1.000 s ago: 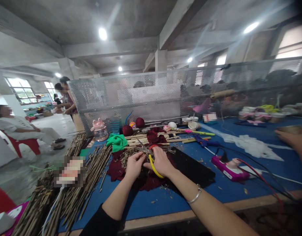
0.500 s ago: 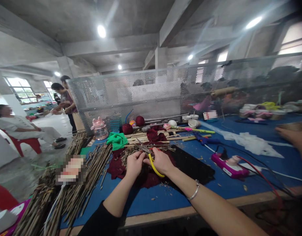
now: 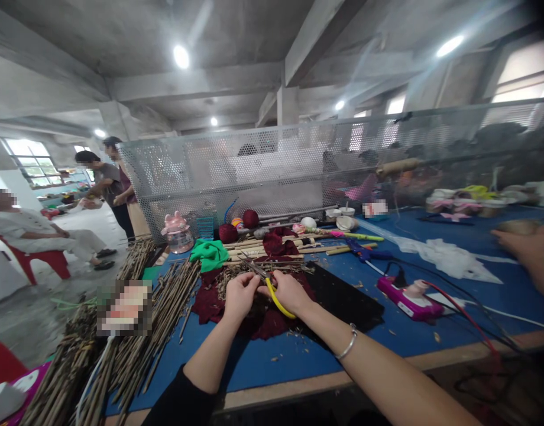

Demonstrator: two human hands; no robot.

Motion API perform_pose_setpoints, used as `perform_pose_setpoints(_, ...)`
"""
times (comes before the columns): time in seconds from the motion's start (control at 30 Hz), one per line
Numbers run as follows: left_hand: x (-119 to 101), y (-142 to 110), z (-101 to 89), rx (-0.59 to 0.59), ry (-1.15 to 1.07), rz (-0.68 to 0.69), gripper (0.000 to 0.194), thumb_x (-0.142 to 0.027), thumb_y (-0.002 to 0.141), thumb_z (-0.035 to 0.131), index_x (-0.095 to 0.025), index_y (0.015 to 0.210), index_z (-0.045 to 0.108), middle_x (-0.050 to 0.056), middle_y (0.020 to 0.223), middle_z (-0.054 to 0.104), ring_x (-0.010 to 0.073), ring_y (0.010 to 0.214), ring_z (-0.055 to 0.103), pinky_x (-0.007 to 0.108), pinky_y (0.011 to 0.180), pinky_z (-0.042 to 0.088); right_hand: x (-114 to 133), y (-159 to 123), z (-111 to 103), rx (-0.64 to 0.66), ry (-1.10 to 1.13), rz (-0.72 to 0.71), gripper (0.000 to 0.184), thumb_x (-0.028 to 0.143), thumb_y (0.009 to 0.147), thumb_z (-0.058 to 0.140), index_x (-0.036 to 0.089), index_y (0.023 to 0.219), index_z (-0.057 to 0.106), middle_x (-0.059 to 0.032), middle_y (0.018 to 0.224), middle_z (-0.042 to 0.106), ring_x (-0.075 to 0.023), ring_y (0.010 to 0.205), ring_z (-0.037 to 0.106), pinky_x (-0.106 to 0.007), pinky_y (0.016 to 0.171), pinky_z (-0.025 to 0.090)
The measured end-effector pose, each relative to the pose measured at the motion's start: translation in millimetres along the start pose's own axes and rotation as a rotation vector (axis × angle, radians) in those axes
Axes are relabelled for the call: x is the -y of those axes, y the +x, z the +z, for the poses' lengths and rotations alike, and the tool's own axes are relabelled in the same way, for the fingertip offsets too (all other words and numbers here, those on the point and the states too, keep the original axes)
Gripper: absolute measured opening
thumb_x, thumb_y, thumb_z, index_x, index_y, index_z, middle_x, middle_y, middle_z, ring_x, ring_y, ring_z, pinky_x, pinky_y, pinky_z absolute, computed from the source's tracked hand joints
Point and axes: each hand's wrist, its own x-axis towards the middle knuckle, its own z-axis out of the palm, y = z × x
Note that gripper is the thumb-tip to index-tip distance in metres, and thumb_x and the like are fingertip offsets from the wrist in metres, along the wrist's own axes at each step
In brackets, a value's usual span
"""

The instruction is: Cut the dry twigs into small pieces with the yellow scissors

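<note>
1. The right hand (image 3: 294, 294) gripped yellow-handled scissors (image 3: 279, 302), blades toward eleven o'clock, above dark-red cloth (image 3: 204, 303).
2. The left hand (image 3: 239, 297) had its fingertips pressed together; around what, I couldn't tell.
3. Blades that near fingertips called for small, careful movements.

Beyond my scissors' (image 3: 279, 299) smooth yellow handles lie rough, dry twigs (image 3: 154, 331); the green cloth (image 3: 209, 254) looks soft and matt, the perforated partition (image 3: 254, 171) metallic, my bracelet (image 3: 348, 343) shiny metal
</note>
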Motion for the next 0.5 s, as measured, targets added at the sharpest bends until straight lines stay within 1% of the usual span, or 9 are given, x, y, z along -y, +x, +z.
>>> perform_pose_setpoints(0.07, 0.3, 0.5, -0.2, 0.011, -0.023, -0.015, 0.029, -0.04, 0.068, 0.057, -0.013, 0.073, 0.066, 0.001, 0.058, 0.06, 0.0092, 0.047, 0.046, 0.019, 0.043, 0.035, -0.9, 0.7, 0.5, 0.01, 0.02, -0.001, 0.046, 0.063, 0.068, 0.051, 0.019, 0.081, 0.052, -0.0057, 0.074, 0.062, -0.0177, 0.064, 0.058, -0.023, 0.051, 0.027)
perform_pose_setpoints(0.2, 0.9, 1.4, -1.7, 0.028, -0.006, -0.002, 0.03, -0.04, 0.068, 0.057, -0.013, 0.074, 0.066, 0.001, 0.056, 0.058, 0.0078, 0.043, 0.043, 0.018, 0.041, 0.032, -3.1, 1.7, 0.7, 0.014, 0.063, -0.02, 0.042, 0.06, 0.071, 0.051, 0.019, 0.077, 0.053, -0.0042, 0.072, 0.062, -0.0147, 0.06, 0.055, -0.022, 0.05, 0.027)
perform_pose_setpoints(0.37, 2.2, 3.6, -2.8, -0.035, -0.002, -0.03, 0.03, -0.042, 0.064, 0.062, -0.012, 0.069, 0.064, -0.001, 0.048, 0.054, 0.0068, 0.04, 0.04, 0.018, 0.04, 0.029, -4.2, 2.1, -0.6, 0.018, 0.082, -0.014, 0.04, 0.058, 0.072, 0.052, 0.018, 0.078, 0.055, -0.0047, 0.071, 0.061, -0.0143, 0.059, 0.054, -0.022, 0.052, 0.03)
perform_pose_setpoints(0.5, 4.6, 5.6, -1.9, -0.052, -0.046, -0.06, 0.03, -0.042, 0.061, 0.064, -0.013, 0.068, 0.062, -0.003, 0.048, 0.052, 0.0065, 0.041, 0.041, 0.018, 0.04, 0.03, -5.5, 3.3, -0.2, 0.006, 0.09, -0.019, 0.039, 0.057, 0.072, 0.052, 0.018, 0.077, 0.055, -0.0041, 0.068, 0.061, -0.0146, 0.059, 0.055, -0.022, 0.054, 0.032)
